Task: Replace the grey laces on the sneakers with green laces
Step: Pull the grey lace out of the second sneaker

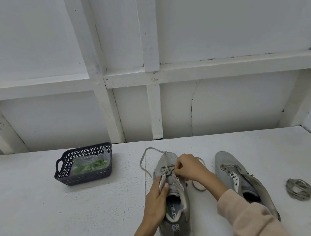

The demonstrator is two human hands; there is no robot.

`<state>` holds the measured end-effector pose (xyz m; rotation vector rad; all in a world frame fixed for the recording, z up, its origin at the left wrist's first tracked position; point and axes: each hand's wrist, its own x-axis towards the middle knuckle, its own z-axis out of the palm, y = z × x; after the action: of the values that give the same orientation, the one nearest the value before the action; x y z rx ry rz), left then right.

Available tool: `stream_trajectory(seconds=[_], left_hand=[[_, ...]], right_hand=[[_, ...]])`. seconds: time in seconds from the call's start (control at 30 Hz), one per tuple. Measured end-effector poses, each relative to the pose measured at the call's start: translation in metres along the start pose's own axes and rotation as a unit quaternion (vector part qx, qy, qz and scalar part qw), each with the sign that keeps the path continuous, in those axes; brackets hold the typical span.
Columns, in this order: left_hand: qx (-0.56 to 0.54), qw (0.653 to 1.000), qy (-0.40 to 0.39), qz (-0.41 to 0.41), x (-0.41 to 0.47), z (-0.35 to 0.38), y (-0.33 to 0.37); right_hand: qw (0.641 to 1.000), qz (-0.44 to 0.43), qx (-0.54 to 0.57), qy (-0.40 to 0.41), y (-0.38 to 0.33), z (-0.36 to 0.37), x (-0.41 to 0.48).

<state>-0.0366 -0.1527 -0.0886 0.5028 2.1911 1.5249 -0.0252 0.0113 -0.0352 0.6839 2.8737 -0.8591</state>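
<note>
Two grey sneakers stand on the white table. The left sneaker (175, 215) points away from me and still carries a grey lace (144, 161) whose loose ends trail past its toe. My left hand (156, 202) grips this shoe at its left side by the tongue. My right hand (189, 166) pinches the grey lace at the lower eyelets. The right sneaker (240, 177) lies beside it with bare eyelets. A bundled grey lace (299, 188) rests at the far right. Green laces (89, 166) sit in a clear bag inside the basket.
A dark perforated basket (86, 177) with handles stands at the back left of the table. A white panelled wall (140, 58) rises behind the table, and a side wall closes off the right edge.
</note>
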Motion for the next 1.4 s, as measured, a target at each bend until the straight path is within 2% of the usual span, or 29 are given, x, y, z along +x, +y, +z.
stream_trajectory(seconds=[0.17,0.23,0.47,0.63,0.77,0.9,0.97,1.03,1.17,1.33,1.4], left_hand=[[0.001,1.0,-0.001,0.002,-0.001,0.001,0.001],[0.001,1.0,-0.003,0.007,-0.001,0.0,0.002],[-0.003,1.0,-0.005,0.01,-0.002,0.001,0.002],[-0.006,1.0,-0.002,0.011,-0.002,0.0,0.003],[-0.006,1.0,-0.001,0.013,-0.002,0.001,0.002],[-0.005,1.0,0.002,0.006,-0.002,0.001,0.001],[-0.002,1.0,0.001,0.007,-0.003,0.002,0.002],[-0.004,1.0,0.001,0.008,-0.003,0.002,0.003],[-0.011,1.0,0.003,0.009,-0.002,0.001,0.003],[-0.012,1.0,0.005,0.006,-0.003,0.001,0.003],[-0.007,1.0,0.003,0.006,-0.003,0.001,0.004]], right_hand=[[0.99,-0.023,-0.138,0.031,-0.009,0.001,0.0],[0.988,-0.031,-0.152,0.019,-0.012,0.002,0.001],[1.0,-0.006,0.003,0.002,0.002,0.004,0.003],[0.988,0.0,0.151,0.013,0.018,0.005,0.004],[0.991,-0.032,0.126,0.037,0.022,0.009,0.001],[0.998,-0.041,-0.003,0.052,0.012,0.011,-0.001],[0.996,-0.045,-0.027,0.068,0.011,0.013,-0.001],[0.996,-0.044,0.005,0.073,0.014,0.015,0.001],[0.989,-0.04,0.135,0.032,0.026,0.01,0.003],[0.993,-0.061,0.095,0.044,0.024,0.009,0.001],[0.99,-0.045,0.115,0.063,0.024,0.011,0.0]])
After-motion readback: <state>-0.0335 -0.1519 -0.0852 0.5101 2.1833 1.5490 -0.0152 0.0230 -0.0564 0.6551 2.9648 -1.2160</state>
